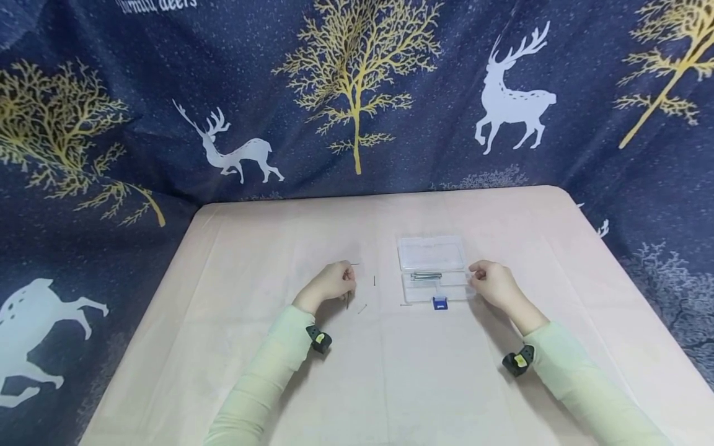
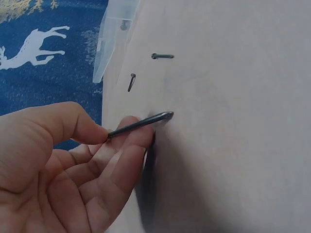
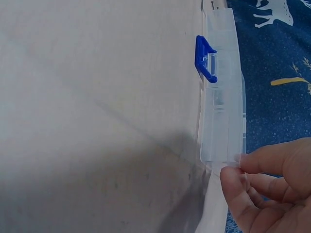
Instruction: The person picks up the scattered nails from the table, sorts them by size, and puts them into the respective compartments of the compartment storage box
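1. A pale pink table (image 1: 390, 384) stands in front of a dark blue curtain with white deer and golden trees (image 1: 357, 93).
2. The left hand (image 1: 330, 284) pinches a thin dark metal nail (image 2: 140, 124) between thumb and fingers, with its tip against the table.
3. Two more small dark nails (image 2: 162, 56) lie loose nearby.
4. The right hand (image 1: 492, 284) grips the corner of a clear plastic box with a blue latch (image 1: 432, 269), which lies between the two hands.

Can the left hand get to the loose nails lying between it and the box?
Probably yes: the loose nails lie on bare cloth just beyond the left hand, though it already pinches one nail.
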